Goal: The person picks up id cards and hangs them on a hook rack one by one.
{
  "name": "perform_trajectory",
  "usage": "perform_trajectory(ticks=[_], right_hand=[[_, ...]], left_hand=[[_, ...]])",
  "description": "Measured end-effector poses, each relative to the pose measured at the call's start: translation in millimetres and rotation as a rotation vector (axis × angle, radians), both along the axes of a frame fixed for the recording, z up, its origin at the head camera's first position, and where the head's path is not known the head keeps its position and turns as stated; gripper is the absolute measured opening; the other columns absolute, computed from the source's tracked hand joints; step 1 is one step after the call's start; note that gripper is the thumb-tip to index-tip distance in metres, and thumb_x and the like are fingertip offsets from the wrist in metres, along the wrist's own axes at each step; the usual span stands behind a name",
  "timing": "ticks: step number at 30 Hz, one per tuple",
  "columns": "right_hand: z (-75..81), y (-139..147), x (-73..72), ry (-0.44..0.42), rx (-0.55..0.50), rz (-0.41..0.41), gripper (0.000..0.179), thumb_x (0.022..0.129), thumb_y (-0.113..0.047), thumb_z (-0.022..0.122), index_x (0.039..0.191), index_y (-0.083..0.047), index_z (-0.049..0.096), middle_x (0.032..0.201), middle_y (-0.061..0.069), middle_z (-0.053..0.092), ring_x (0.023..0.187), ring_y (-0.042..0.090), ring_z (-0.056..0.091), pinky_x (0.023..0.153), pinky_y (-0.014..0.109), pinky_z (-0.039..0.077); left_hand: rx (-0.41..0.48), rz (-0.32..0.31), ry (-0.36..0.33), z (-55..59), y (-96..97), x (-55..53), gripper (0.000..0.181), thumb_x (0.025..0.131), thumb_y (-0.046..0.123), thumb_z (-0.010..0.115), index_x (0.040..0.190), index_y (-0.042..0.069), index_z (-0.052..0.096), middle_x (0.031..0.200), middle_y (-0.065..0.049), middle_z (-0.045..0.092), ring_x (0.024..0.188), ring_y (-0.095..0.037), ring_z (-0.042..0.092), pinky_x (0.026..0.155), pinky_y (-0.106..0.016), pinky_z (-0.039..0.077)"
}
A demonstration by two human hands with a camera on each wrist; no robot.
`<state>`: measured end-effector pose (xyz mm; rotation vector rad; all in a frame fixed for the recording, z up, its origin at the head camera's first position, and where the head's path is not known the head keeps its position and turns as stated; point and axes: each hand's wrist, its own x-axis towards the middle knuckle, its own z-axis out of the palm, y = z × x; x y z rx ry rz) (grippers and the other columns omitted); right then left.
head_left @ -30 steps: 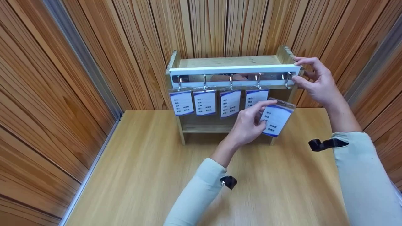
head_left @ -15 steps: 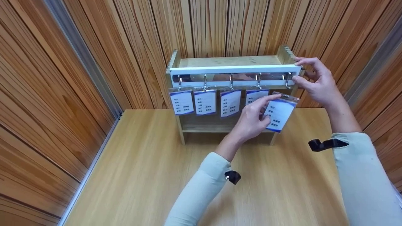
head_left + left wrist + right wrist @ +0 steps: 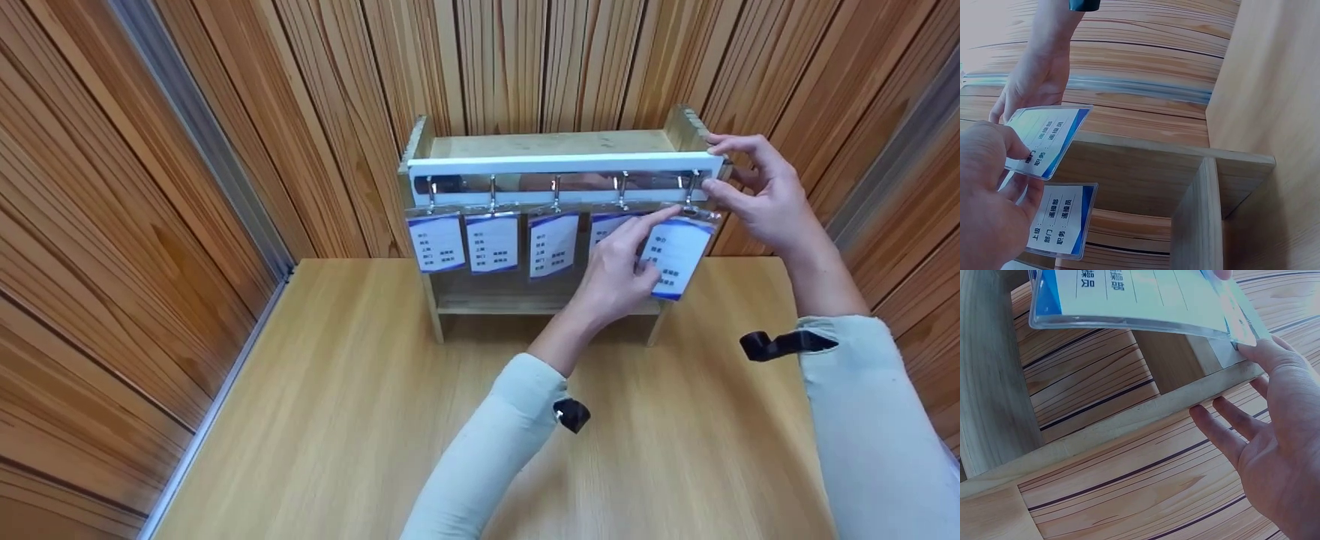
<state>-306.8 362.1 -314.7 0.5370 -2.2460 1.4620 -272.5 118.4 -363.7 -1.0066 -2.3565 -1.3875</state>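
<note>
My left hand point(image 3: 619, 274) pinches a clear-sleeved name badge point(image 3: 681, 255), its index finger at the badge's top edge. The badge tilts slightly, its top edge close under the rightmost hook point(image 3: 691, 187); whether the two touch cannot be told. Around the right end of the white hook rail point(image 3: 566, 162), my right hand point(image 3: 765, 196) holds on, thumb in front and index finger on top. Several similar badges point(image 3: 491, 246) hang from the other hooks, one partly hidden by my left hand. In the right wrist view the held badge point(image 3: 1134, 298) crosses above the rack's side.
A small wooden rack point(image 3: 551, 144) stands behind the rail on a wooden table point(image 3: 337, 405). Slatted wood walls point(image 3: 510, 67) rise behind and at the sides. A metal strip point(image 3: 217, 405) runs along the table's left edge.
My left hand has moved up and to the right, raising the badge from below the rail to just beneath the rightmost hook. My right hand has stayed on the rail's end.
</note>
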Motion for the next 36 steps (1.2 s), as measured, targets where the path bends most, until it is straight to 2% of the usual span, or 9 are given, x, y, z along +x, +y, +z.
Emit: perform_trajectory(ticks=[3, 8, 17, 23, 28, 36], right_hand=[[0.1, 0.1, -0.3, -0.002, 0.004, 0.0, 0.043, 0.11, -0.004, 0.067, 0.152, -0.004, 0.057, 0.168, -0.003, 0.055, 0.124, 0.004, 0.07, 0.092, 0.013, 0.063], [0.3, -0.1, -0.4, 0.001, 0.025, -0.018, 0.044, 0.11, -0.005, 0.067, 0.153, -0.004, 0.057, 0.168, -0.003, 0.055, 0.124, 0.002, 0.069, 0.092, 0.013, 0.063], [-0.6, -0.4, 0.0, 0.002, 0.001, -0.004, 0.043, 0.11, -0.003, 0.066, 0.152, -0.003, 0.058, 0.167, -0.003, 0.055, 0.126, 0.002, 0.069, 0.094, 0.012, 0.062], [-0.4, -0.8, 0.7, 0.0, 0.004, -0.002, 0.042, 0.11, -0.004, 0.066, 0.152, -0.004, 0.058, 0.167, -0.004, 0.055, 0.125, 0.002, 0.07, 0.093, 0.012, 0.062], [0.1, 0.0, 0.6, -0.006, 0.0, -0.001, 0.043, 0.11, -0.003, 0.067, 0.152, -0.005, 0.058, 0.165, -0.007, 0.056, 0.124, 0.004, 0.07, 0.09, 0.013, 0.063], [0.7, 0.3, 0.1, -0.005, 0.003, -0.002, 0.043, 0.11, -0.004, 0.066, 0.153, -0.005, 0.058, 0.165, -0.008, 0.056, 0.127, 0.004, 0.068, 0.092, 0.013, 0.062]], left_hand=[[-0.011, 0.024, -0.015, 1.2, 2.2, 0.2, 0.067, 0.106, -0.001, 0.07, 0.167, 0.021, 0.054, 0.158, -0.008, 0.065, 0.131, -0.015, 0.065, 0.108, -0.008, 0.05], [-0.022, 0.053, -0.025, 4.7, 5.4, 0.8, 0.067, 0.106, 0.002, 0.072, 0.168, 0.023, 0.055, 0.153, -0.007, 0.068, 0.126, -0.014, 0.066, 0.104, -0.008, 0.051], [-0.049, 0.055, -0.012, 5.4, 8.6, 1.0, 0.068, 0.106, 0.003, 0.073, 0.168, 0.023, 0.054, 0.148, -0.007, 0.067, 0.117, -0.012, 0.066, 0.093, -0.004, 0.049], [-0.071, 0.064, -0.012, 6.4, 9.8, 1.7, 0.07, 0.106, 0.004, 0.074, 0.17, 0.024, 0.052, 0.147, -0.006, 0.067, 0.118, -0.011, 0.066, 0.094, -0.004, 0.048], [-0.083, 0.061, -0.009, 6.8, 12.2, 1.7, 0.073, 0.106, 0.003, 0.073, 0.172, 0.024, 0.049, 0.146, -0.006, 0.066, 0.114, -0.009, 0.065, 0.089, -0.003, 0.047], [-0.103, 0.07, -0.004, 8.3, 13.3, 1.6, 0.073, 0.107, 0.004, 0.073, 0.172, 0.025, 0.048, 0.145, -0.005, 0.065, 0.113, -0.009, 0.065, 0.088, -0.002, 0.045]])
